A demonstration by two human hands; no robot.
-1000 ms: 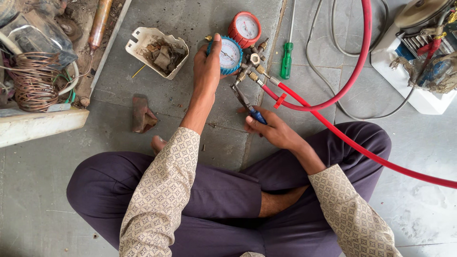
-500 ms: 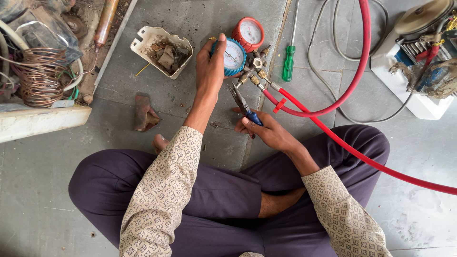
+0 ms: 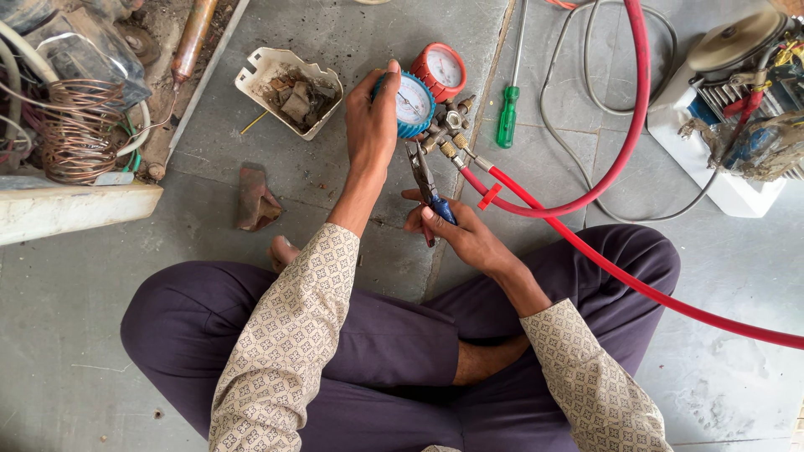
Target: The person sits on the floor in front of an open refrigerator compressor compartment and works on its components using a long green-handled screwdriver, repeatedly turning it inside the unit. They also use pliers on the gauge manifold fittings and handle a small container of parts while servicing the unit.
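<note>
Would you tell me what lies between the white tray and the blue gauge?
In the head view, only the left hand, gripping the blue gauge, and bare floor lie between it and the white tray.

Grey stone-tile floor (image 3: pixel 352 25), dusty, joints visible; white casing edge (image 3: pixel 75 209) at left; soft daylight.

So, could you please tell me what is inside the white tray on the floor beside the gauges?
The white tray holds a heap of dusty brown and grey scrap pieces, too jumbled to identify. Whatever lies beneath the heap, and most of the tray's floor, is covered.
</note>
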